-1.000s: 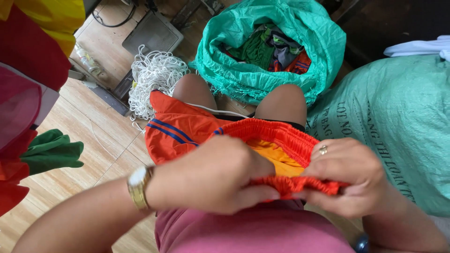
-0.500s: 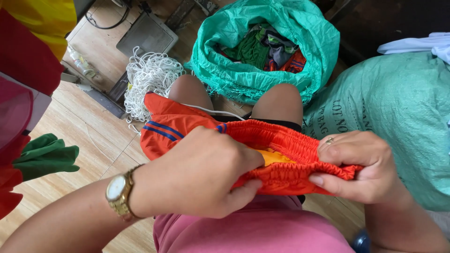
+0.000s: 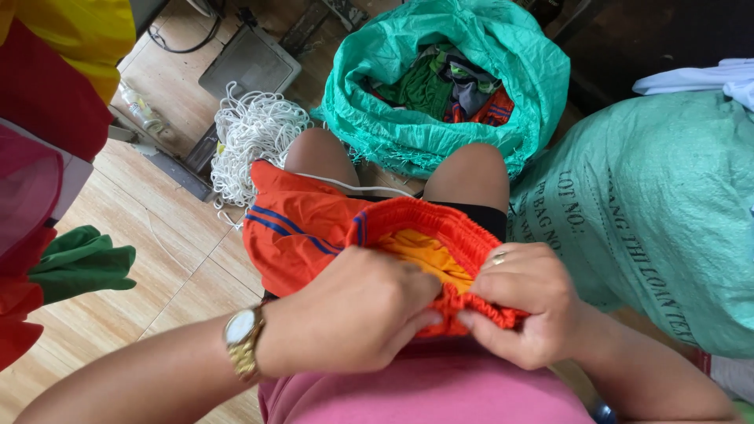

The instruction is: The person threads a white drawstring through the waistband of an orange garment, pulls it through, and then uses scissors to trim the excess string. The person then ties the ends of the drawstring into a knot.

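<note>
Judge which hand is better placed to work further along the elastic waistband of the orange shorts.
Right, probably. The right hand pinches the gathered waistband at its edge, with free elastic curving away beside it. The left hand lies over the orange shorts, holding the cloth steady.

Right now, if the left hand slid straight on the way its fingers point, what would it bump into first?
Probably the right hand: the left hand points across the orange shorts toward it, both pinching the waistband. Depth is unclear.
</note>
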